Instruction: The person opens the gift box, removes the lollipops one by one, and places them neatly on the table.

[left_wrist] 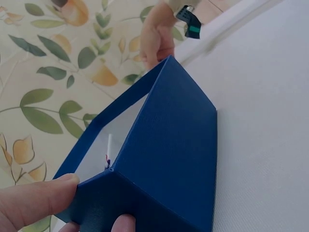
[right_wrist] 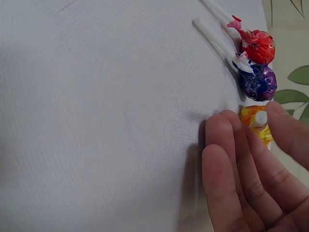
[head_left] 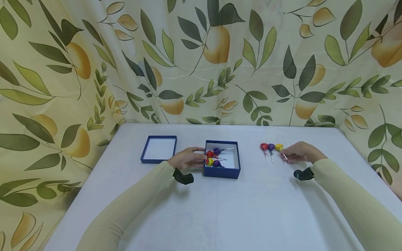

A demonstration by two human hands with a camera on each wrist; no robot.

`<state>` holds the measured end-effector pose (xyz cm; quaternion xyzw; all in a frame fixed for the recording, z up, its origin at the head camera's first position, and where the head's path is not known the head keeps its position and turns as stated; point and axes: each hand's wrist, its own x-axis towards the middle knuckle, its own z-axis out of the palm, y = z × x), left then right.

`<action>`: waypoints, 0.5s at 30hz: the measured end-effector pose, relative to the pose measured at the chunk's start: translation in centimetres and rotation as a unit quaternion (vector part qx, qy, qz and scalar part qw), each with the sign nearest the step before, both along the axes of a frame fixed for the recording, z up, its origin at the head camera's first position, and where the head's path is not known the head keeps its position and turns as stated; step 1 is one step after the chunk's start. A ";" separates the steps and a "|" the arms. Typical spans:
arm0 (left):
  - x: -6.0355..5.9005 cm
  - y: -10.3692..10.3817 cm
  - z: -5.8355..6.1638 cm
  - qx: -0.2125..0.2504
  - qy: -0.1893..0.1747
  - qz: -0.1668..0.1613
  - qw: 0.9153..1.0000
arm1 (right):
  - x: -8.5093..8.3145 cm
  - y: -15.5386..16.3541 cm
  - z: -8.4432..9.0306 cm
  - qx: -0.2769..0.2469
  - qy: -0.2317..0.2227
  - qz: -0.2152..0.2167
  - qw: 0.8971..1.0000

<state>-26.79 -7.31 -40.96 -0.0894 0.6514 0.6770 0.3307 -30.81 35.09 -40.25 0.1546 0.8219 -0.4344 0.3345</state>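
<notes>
1. The left hand (head_left: 186, 158) grips the left wall of the open blue cardboard box (head_left: 233, 170), thumb and fingers curled on it; four wrapped lollipops lie inside.
2. The right hand (head_left: 299, 152) pinches the white stick of the yellow-wrapped lollipop (head_left: 279, 147), rightmost beside the purple-wrapped lollipop (head_left: 271, 147) and the red-wrapped lollipop (head_left: 264, 146).
3. The blue box lid (head_left: 158, 149) lies left of the box on the white cloth-covered table (head_left: 220, 209).
</notes>
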 end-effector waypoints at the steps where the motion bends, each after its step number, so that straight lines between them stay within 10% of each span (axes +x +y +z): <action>1: 0.0 0.0 0.0 0.000 0.000 0.000 1.000 | 0.0 0.0 0.0 -0.004 0.000 -0.002 1.000; 15: -0.1 0.0 0.0 0.001 -0.010 0.008 1.000 | 0.0 0.1 -0.2 -0.063 0.002 -0.038 0.997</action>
